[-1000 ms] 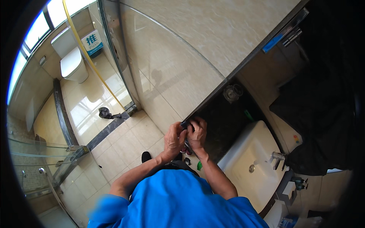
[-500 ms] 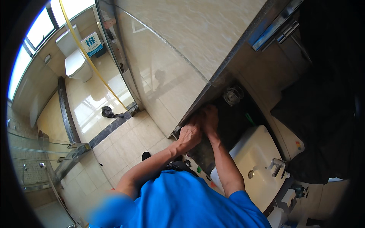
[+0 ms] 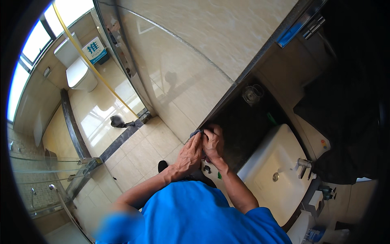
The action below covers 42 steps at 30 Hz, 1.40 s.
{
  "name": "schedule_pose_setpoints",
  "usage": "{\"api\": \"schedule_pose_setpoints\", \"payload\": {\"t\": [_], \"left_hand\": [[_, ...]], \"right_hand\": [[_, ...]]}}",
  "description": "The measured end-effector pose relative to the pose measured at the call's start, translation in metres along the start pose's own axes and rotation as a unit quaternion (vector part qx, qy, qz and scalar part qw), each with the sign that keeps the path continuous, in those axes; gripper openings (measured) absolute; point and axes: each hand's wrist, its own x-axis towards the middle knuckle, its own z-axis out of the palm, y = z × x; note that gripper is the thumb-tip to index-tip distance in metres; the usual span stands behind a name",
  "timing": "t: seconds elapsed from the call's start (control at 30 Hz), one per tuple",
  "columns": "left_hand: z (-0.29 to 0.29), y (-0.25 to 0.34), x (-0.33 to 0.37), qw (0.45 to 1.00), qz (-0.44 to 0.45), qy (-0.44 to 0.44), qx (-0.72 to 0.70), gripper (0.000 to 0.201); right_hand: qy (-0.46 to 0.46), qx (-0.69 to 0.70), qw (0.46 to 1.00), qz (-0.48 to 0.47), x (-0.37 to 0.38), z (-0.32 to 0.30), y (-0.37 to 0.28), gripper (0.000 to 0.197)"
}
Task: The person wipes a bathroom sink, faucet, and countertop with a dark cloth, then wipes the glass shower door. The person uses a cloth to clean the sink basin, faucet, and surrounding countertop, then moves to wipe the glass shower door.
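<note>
Both hands meet at the near left corner of a dark countertop [image 3: 248, 132], beside a tiled wall edge. A small crumpled grey-blue cloth [image 3: 195, 133] pokes out at their fingertips. My left hand [image 3: 189, 157] is closed against it, fingers together and pointing forward. My right hand [image 3: 213, 145] has bent fingers pressed on the same spot from the other side. Most of the cloth is hidden by the fingers. A clear glass [image 3: 252, 94] stands farther back on the counter, with a small green thing [image 3: 271, 118] near it.
A white sink [image 3: 260, 171] with a chrome tap [image 3: 302, 167] lies to the right. Dark fabric [image 3: 337, 122] hangs beyond it. At left are a black bag [image 3: 117, 120] on the floor, a yellow pole [image 3: 87, 61], a toilet [image 3: 80, 74] and a glass shower screen [image 3: 44, 168].
Both hands have drawn back toward me along the counter edge, from its shadowed part to its near corner. The grey-blue cloth now shows between them. The view has shifted slightly.
</note>
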Motion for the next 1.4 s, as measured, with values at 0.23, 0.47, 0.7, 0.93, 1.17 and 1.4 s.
{"api": "schedule_pose_setpoints", "payload": {"t": [0.23,0.47,0.7,0.93,1.17,1.4], "left_hand": [[0.017,0.008,0.039,0.999,-0.039,-0.020,-0.025,0.063],[0.054,-0.003,0.106,0.999,0.007,0.037,-0.020,0.070],[0.049,0.006,0.119,0.997,-0.048,-0.039,-0.054,0.057],[0.022,-0.001,0.062,0.998,-0.022,-0.031,-0.044,0.057],[0.002,-0.002,0.046,0.994,-0.037,-0.100,-0.033,0.065],[0.025,0.002,0.086,0.995,-0.040,-0.078,-0.053,0.074]], "right_hand": [[-0.009,-0.046,0.998,-0.036,0.025,-0.001,0.042,0.011],[-0.090,-0.094,0.991,-0.027,0.092,-0.020,0.090,0.015],[-0.031,-0.070,0.996,-0.045,0.095,-0.027,0.094,0.018],[-0.030,-0.072,0.997,0.017,0.051,-0.017,0.039,0.017],[0.013,-0.011,0.997,0.070,0.025,0.002,0.023,0.015],[-0.022,-0.085,0.995,0.046,0.052,-0.007,0.066,0.013]]}}
